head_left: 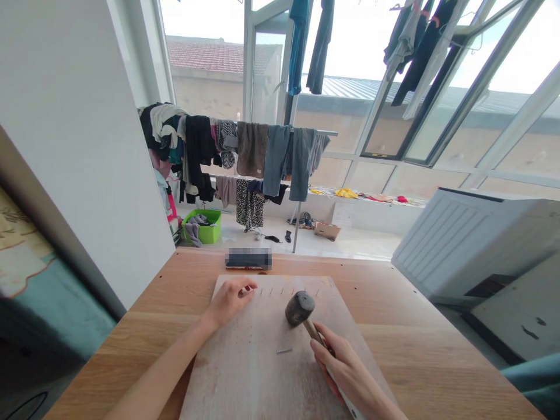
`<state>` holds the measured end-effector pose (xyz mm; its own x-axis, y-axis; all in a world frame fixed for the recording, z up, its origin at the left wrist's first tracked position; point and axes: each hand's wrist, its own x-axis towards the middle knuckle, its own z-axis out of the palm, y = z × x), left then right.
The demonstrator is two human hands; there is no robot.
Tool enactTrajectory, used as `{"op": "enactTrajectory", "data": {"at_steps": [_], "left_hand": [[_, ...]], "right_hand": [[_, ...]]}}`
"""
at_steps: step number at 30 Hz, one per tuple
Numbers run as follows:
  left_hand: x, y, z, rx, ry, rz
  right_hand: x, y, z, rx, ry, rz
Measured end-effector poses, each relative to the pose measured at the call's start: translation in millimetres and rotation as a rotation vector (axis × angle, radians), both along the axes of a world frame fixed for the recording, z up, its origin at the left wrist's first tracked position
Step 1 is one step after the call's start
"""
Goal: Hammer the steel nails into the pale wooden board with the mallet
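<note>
You gripped a mallet in your right hand, fingers wrapped round the handle and closed on it, the black head tilted over the board. That hold, behind the head, probably favored control over a wide swing. Your left hand rested near the board's far left corner, fingers curled by the end of a row of nails; whether its fingertips pinched a nail could not be told. The nails stood upright and spaced along the board's far side, apparently held by the wood itself. A loose nail lay flat nearer you, within easy reach of either hand. The board lay flat on the table, which likely gave it firm backing, while a dark case sat beyond its far edge, clear of the mallet.
</note>
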<state>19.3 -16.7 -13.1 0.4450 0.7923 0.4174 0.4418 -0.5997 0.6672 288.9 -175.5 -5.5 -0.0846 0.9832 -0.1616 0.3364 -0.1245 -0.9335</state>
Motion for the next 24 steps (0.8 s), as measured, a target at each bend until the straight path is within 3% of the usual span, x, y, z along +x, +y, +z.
{"op": "enactTrajectory", "data": {"at_steps": [9, 15, 20, 22, 24], "left_hand": [[3, 0, 1.6, -0.061, -0.049, 0.029], [4, -1, 1.6, -0.074, -0.098, -0.019], [-3, 0, 7.8, -0.06, -0.024, 0.02], [-3, -7, 20.5, 0.03, 0.115, 0.056], [0, -20, 38.2, 0.089, 0.279, 0.0]], "right_hand": [[-47, 43, 51.9, 0.132, -0.1, 0.093], [-71, 71, 52.5, 0.15, -0.126, 0.154], [-58, 56, 51.1, 0.119, -0.126, 0.146], [-45, 41, 49.9, 0.086, -0.116, 0.135], [-31, 26, 44.6, 0.034, -0.118, 0.125]]}}
